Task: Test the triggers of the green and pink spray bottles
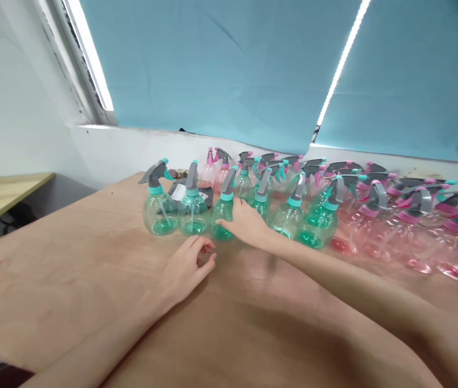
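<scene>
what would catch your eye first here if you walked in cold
The crowd of trigger spray bottles along the far side of the wooden table stands out first: green spray bottles at the left and front, pink spray bottles stretching off to the right. Next comes the right hand resting against one front-row green bottle, while the left hand lies empty on the table in front, fingers loosely curled.

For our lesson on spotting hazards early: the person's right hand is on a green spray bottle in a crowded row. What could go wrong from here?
1. The green spray bottle touched by the right hand stands close against its green neighbours; pulling it out may topple them.
2. The right forearm lies near the pink bottles, so a sideways swing could knock some over.
3. The left hand rests empty on the table, steadying nothing.
</scene>
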Available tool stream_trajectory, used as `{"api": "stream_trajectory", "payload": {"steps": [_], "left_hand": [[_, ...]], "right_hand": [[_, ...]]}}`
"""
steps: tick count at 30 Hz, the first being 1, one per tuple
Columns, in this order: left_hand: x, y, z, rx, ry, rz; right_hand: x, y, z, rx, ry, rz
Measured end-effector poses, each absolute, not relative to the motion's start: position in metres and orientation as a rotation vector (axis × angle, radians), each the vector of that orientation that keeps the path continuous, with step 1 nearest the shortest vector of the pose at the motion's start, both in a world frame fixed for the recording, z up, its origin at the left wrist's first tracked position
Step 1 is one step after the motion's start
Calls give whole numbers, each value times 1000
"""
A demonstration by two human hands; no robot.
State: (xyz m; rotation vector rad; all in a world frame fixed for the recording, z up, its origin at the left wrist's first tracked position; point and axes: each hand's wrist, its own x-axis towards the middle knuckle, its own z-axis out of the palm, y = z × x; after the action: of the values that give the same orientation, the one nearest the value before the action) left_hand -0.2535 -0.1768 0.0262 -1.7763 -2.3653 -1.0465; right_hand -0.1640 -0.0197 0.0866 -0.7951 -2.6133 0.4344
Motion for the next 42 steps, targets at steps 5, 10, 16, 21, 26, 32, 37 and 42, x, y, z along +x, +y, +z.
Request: {"api": "stream_trajectory", "payload": {"steps": [5, 10, 16, 21, 26, 32, 37, 42], "left_hand": [[-254, -176, 28, -1765, -2367, -1076], [-254, -176, 29, -1752, -2366, -1106], [-253, -176, 31, -1778, -2356, -1139], [-249, -176, 34, -1810, -2357, -1157], [-245, -175, 38, -1833, -2351, -1151], [-237, -177, 51, -1830, -2351, -1207], [-229, -181, 58, -1834, -2387, -1256], [-219, -184, 66, -1812, -2446, -1322]], "right_hand": [[-170, -16, 85, -790, -2598, 475], [-165, -20, 83, -774, -2579, 488], [-120, -17, 83, -636, -2532, 453], [-79, 11, 85, -672, -2434, 366], [-74, 27, 83, -802, -2407, 321], [-97, 29, 82, -927, -2371, 705], [-112, 27, 82, -982, -2346, 886], [-115, 26, 85, -1034, -2339, 926]]}}
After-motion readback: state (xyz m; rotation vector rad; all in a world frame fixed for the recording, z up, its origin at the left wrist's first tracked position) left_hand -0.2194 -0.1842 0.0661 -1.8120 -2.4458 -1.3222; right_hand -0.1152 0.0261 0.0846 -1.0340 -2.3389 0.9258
